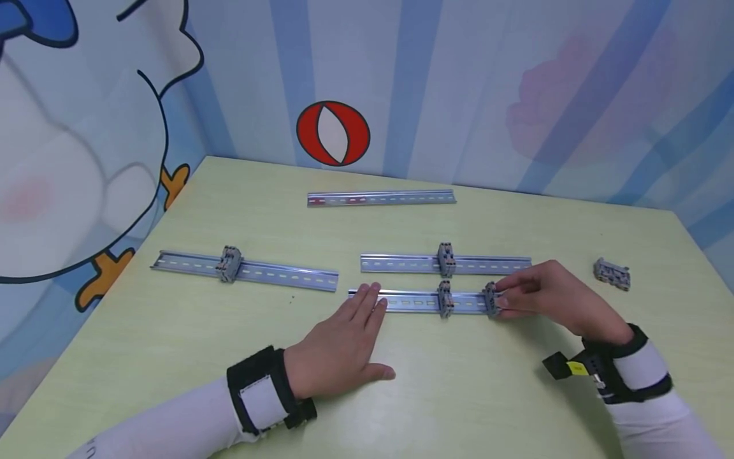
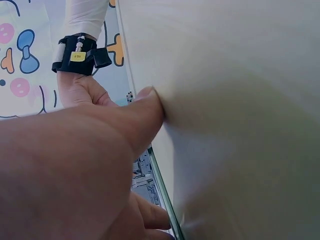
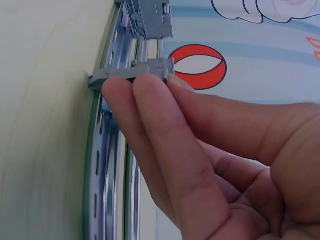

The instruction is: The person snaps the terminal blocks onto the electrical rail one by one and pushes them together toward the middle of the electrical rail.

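Note:
A slotted metal DIN rail (image 1: 413, 302) lies nearest to me on the table, running left to right. My left hand (image 1: 341, 347) lies with straight fingers over its left end, thumb stretched out on the tabletop. Close to the rail's right end, my right hand (image 1: 550, 296) pinches a grey terminal block (image 1: 490, 298) between thumb and fingers. In the right wrist view this pinched block (image 3: 125, 74) stands across the rail, its lower part hidden by my fingertips. Another grey terminal block (image 1: 445, 299) sits upright on the same rail, left of the pinched one.
Just behind lies a parallel rail (image 1: 395, 262) carrying one terminal block (image 1: 446, 258). To the left, a slanted rail (image 1: 287, 275) bears another block (image 1: 230, 263). A bare rail (image 1: 381, 199) is at the back; a loose block (image 1: 612, 274) lies far right. Printed walls edge the table.

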Motion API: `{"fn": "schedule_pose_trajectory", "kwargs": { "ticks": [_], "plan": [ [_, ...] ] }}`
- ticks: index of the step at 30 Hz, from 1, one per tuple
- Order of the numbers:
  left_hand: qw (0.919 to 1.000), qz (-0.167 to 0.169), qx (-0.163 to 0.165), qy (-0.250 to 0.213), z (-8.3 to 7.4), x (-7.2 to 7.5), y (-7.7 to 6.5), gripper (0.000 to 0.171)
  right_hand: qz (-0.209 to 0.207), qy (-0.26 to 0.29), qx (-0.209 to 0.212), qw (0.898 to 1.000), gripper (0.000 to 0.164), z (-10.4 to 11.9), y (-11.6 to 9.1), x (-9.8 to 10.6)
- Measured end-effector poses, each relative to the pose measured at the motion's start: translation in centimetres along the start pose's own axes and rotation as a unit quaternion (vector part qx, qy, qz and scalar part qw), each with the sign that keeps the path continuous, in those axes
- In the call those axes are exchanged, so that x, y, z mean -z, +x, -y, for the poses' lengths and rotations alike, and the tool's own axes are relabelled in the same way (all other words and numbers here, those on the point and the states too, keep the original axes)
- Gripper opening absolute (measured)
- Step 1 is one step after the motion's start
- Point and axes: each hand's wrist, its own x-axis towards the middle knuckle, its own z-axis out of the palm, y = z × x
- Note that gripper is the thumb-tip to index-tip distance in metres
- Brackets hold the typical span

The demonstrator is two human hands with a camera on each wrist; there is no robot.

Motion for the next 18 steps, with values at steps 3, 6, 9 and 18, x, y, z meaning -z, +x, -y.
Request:
{"fn": "schedule_pose_trajectory", "kwargs": {
  "ticks": [3,6,9,18],
  "plan": [
    [1.0000,0.000,0.000,0.001,0.0,0.0,0.0,0.094,-0.008,-0.001,0.005,1.000,0.044,0.3,0.3,-0.7],
    [1.0000,0.000,0.000,0.002,0.0,-0.1,0.0,0.094,-0.014,0.007,0.009,1.000,0.041,0.6,0.7,-1.4],
    [1.0000,-0.001,-0.001,0.003,0.0,-0.1,0.0,0.094,-0.016,0.022,0.016,1.000,0.038,0.8,1.0,-2.2],
    [1.0000,-0.004,-0.003,-0.001,-0.1,0.0,0.0,0.094,-0.011,0.075,0.053,0.996,0.036,1.0,1.9,-4.2]
  ]
}}
